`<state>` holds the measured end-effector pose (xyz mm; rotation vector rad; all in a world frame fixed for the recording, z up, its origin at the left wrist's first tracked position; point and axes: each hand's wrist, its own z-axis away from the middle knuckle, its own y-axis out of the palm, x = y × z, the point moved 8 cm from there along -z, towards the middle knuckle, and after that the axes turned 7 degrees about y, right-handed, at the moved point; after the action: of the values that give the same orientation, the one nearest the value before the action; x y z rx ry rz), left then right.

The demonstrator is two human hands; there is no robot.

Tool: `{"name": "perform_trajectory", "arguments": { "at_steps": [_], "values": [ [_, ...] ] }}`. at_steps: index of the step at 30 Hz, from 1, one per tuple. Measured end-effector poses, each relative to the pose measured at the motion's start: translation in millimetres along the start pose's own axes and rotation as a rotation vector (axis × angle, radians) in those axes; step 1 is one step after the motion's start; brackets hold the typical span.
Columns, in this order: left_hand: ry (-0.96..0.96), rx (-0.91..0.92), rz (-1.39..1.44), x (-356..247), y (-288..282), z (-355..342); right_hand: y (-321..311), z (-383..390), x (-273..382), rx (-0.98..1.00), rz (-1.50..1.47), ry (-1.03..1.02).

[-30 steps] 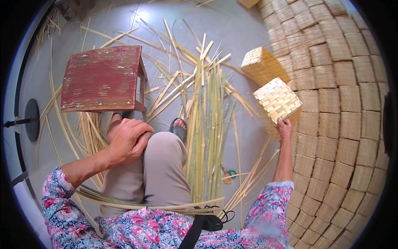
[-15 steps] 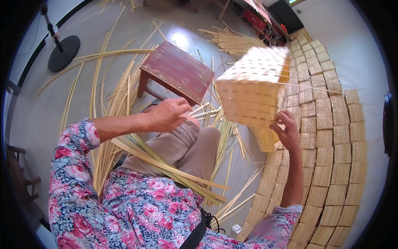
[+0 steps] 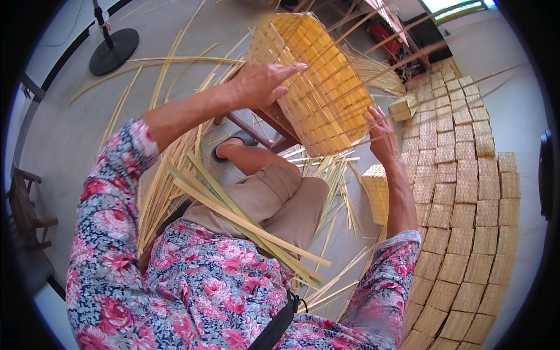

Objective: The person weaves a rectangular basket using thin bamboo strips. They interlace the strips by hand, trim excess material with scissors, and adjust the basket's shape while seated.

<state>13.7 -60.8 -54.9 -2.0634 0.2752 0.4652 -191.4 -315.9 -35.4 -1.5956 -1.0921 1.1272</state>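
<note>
A woven basket (image 3: 318, 87) tilts over a stool (image 3: 276, 121), probably light and springy, best held by its walls. The right hand (image 3: 382, 133) grips its edge; the left hand (image 3: 261, 83), thumb and fingers spread, is at its near side. Protruding strips (image 3: 408, 59) could snap.

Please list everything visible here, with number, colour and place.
Open woven basket: one, yellow, between hands
Woven box: one, pale yellow, floor near right forearm
Woven blocks: many, tan, floor at right
Bamboo strips: many, yellow and green, lap and floor
Stool: one, reddish brown, partly behind basket
Round base: one, black, upper left floor
Wooden chair: one, brown, left edge
Strap: one, black, lower middle
Far objects: several, red and dark, top right
Shirt: one, floral pink-blue, torso
Trousers: one pair, beige, legs
Left hand: one, basket's left side
Right hand: one, basket's right edge
</note>
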Motion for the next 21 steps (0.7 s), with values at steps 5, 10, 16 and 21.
{"name": "perform_trajectory", "arguments": {
  "at_steps": [5,10,16,21],
  "values": [
    [0.154,-0.118,-0.175,18.4,4.9,-29.0,-4.1,11.6,6.8,-0.237,-0.142,0.071],
    [0.253,-0.156,-0.096,-19.1,7.3,-45.1,-27.8,139.3,21.9,-0.308,-0.457,0.461],
    [0.183,-0.224,-0.144,-28.8,29.7,-37.2,16.3,270.2,95.1,0.219,-1.021,0.825],
    [0.089,0.046,0.098,-33.9,-4.9,48.9,9.2,293.8,159.7,0.471,-1.118,0.736]
  ]
}}
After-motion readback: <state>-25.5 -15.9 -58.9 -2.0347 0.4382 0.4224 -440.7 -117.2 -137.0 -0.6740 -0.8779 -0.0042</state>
